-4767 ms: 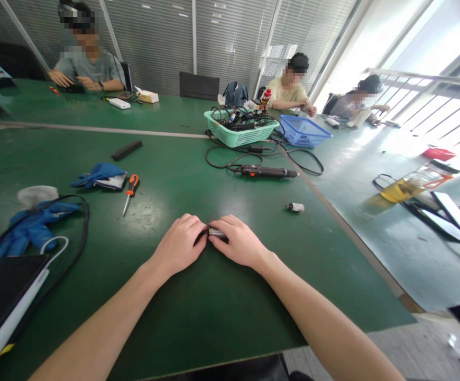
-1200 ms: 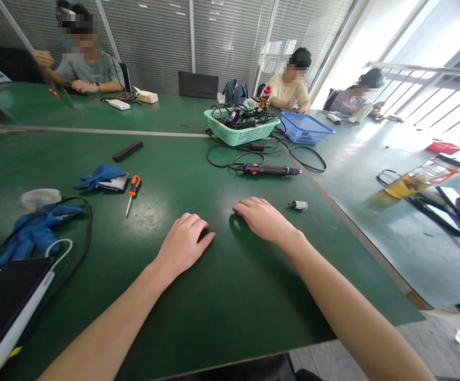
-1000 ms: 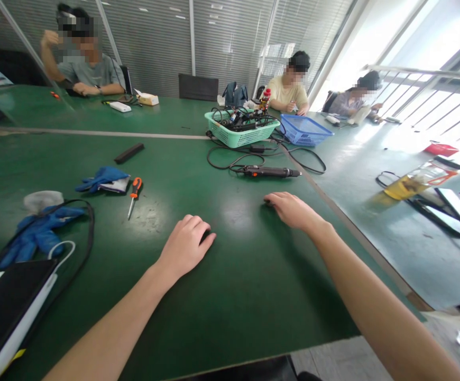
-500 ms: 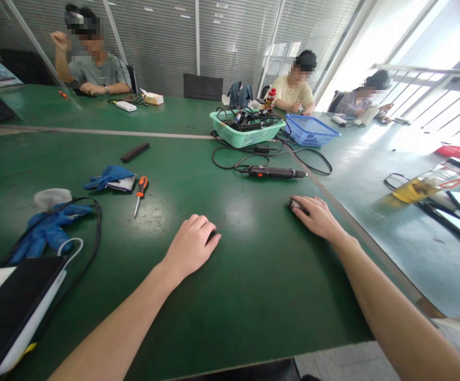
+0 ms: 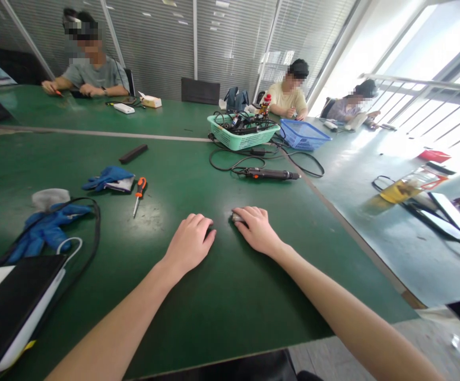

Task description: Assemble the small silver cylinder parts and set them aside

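On the green table (image 5: 198, 317), my left hand (image 5: 190, 241) rests palm down near the middle, its fingers curled over something dark that is mostly hidden. Just to its right, my right hand (image 5: 256, 227) is closed around a small grey and dark object (image 5: 236, 217), whose end shows at the fingertips. A short gap separates the two hands. Left of my left hand lies a screwdriver (image 5: 140, 189) with an orange and black handle. Beyond my right hand lies a black electric screwdriver (image 5: 272, 174) with its cable.
A green basket (image 5: 240, 141) full of cables and a blue basket (image 5: 305, 138) stand further back. Blue gloves (image 5: 43, 233), a black bar (image 5: 134, 153) and a black and white device (image 5: 19, 301) are at left. A bottle (image 5: 402, 188) lies at right. Several people sit around.
My right hand has moved left, close to my left hand, with the small object in it. My left hand has barely moved. At the back left, a person's raised hand has come down to the table.
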`<state>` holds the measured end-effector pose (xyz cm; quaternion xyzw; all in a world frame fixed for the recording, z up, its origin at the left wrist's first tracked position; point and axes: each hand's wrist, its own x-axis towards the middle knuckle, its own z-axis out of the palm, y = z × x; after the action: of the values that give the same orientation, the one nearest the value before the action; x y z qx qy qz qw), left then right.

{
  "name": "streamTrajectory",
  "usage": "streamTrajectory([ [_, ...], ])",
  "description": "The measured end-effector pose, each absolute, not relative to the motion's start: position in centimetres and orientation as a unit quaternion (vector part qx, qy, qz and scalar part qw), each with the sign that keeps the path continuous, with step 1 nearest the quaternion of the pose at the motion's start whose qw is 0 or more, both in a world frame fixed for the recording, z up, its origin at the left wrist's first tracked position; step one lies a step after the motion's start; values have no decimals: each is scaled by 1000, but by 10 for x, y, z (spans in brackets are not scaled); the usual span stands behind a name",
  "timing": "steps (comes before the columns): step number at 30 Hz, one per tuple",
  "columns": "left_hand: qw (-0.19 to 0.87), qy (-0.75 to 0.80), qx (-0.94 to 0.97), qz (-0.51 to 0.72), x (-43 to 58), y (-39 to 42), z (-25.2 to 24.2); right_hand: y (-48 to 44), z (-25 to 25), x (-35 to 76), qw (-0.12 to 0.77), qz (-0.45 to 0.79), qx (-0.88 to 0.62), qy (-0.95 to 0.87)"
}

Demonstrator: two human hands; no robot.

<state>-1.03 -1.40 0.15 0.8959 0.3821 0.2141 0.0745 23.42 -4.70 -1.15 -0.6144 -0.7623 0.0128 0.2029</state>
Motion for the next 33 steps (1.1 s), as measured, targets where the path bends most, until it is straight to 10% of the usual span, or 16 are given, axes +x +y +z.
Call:
streamTrajectory([
  [33, 65, 396, 894, 200, 6, -7, 4, -74, 5, 241, 246, 92, -580, -771],
])
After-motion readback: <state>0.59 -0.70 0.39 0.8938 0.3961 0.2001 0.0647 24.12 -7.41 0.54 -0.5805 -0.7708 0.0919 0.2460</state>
